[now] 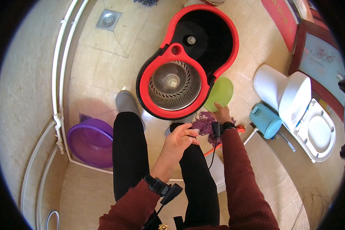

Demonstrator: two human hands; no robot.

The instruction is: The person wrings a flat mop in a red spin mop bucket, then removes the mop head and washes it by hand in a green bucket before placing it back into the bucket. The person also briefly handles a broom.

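My right hand (222,114) is at the near rim of a round light-green plastic basin (219,93). One fingertip overlaps the green surface; whether the hand grips the rim is unclear. Part of the basin is hidden behind the red and black spin-mop bucket (233,46). Beside that hand a purple yarn mop head (202,123) lies low down, partly covered by my arm. My left hand (176,141) hovers over my right knee, fingers loosely curved and apart, with nothing clearly held. In the bucket's near end sits a perforated metal spin basket (172,82).
At left, a purple plastic basin (90,146) leans near white wall pipes (59,86). A floor drain (108,19) is far left. To the right are a blue lidded bin (265,120) and a white toilet (294,92). A pale box-like object (215,169) is behind my right leg.
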